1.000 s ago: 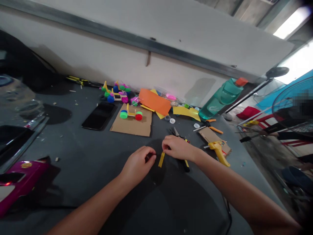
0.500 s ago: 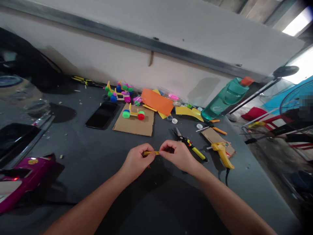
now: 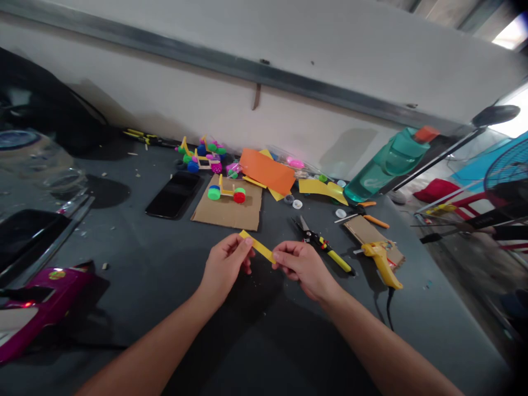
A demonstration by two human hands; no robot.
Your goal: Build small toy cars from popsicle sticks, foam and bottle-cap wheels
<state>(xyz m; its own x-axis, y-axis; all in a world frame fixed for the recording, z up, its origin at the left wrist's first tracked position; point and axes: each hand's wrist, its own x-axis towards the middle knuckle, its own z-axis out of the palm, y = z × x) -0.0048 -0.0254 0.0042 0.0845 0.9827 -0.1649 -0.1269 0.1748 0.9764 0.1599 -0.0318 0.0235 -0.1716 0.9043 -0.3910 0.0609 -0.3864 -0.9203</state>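
Note:
A short flat yellow strip (image 3: 261, 249), which looks like paper or foam sheet, is stretched between my two hands above the dark table. My left hand (image 3: 226, 265) pinches its upper left end between thumb and fingers. At its lower right end, my right hand (image 3: 304, 266) grips it the same way. Just beyond them lies a square of cardboard (image 3: 231, 216), bearing a small toy car (image 3: 226, 192) with green and red wheels. Snips with yellow-and-black handles (image 3: 324, 245) rest right of my right hand.
A yellow glue gun (image 3: 381, 264) lies on cardboard at right, near a green bottle (image 3: 383, 165). At the back are an orange sheet (image 3: 267, 171) and several small toy cars (image 3: 202, 157). A black phone (image 3: 174, 195) and a purple device (image 3: 45, 305) lie left.
The yellow strip was edge-on and mostly hidden by my fingers; now its flat face shows, slanting down to the right. My hands have moved slightly apart.

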